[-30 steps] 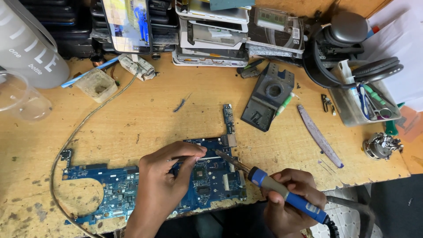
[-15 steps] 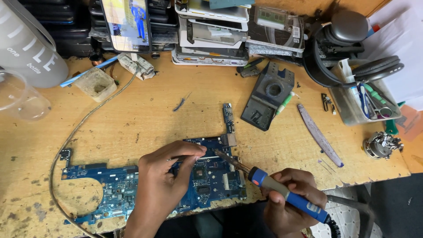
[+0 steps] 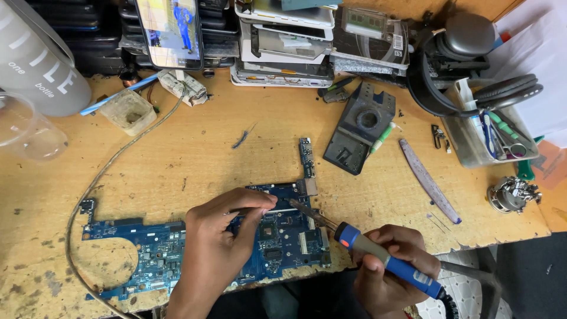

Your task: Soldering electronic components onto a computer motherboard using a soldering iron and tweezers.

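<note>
A blue laptop circuit board (image 3: 147, 251) lies on the worn wooden bench near its front edge. My left hand (image 3: 221, 242) rests on the board's middle, its fingertips pinching a thin strand, likely solder wire, at the board's upper edge. My right hand (image 3: 393, 269) grips a blue-handled soldering iron (image 3: 378, 255). The iron's metal tip (image 3: 298, 207) points left and meets the board just right of my left fingertips. A cable runs from the iron's handle off the bottom right.
A black stand (image 3: 360, 127) and a small green board strip (image 3: 306, 155) lie behind the circuit board. A clear tray of tools (image 3: 493, 139), a flat grey blade (image 3: 428, 180), stacked drives (image 3: 283, 41), a phone (image 3: 171, 29), a clear cup (image 3: 29, 133) and a grey cable (image 3: 112, 165) surround it.
</note>
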